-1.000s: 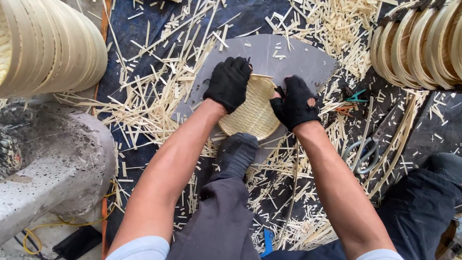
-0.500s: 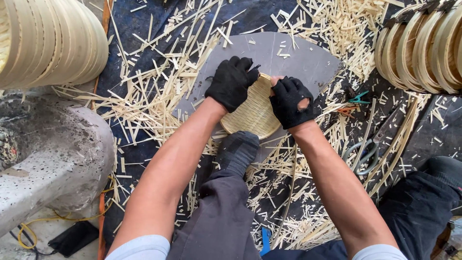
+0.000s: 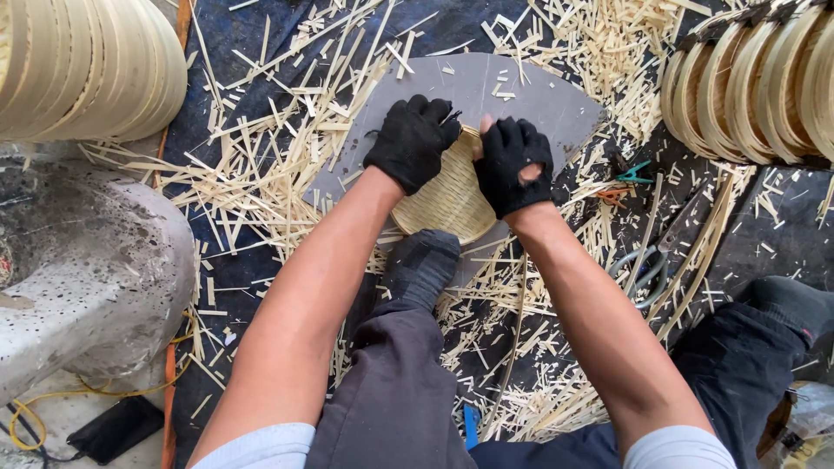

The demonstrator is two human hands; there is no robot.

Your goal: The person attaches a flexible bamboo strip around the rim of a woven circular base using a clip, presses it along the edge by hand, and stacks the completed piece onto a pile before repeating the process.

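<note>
Left hand (image 3: 413,142) and right hand (image 3: 514,165) – both grips closed on woven bamboo disc (image 3: 445,198) | disc on grey board (image 3: 486,91), pinned by my foot (image 3: 424,265) | centre woven – rim unfinished, I judge

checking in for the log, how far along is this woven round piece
Done: the woven disc already has a tight round centre, and stacks of rims stand at the right. In hand: the left hand and right hand, both gloved, press on the disc's far edge over the grey board, a foot pinning its near edge. Left: the hidden edge can't be judged; strips litter the ground.
</note>
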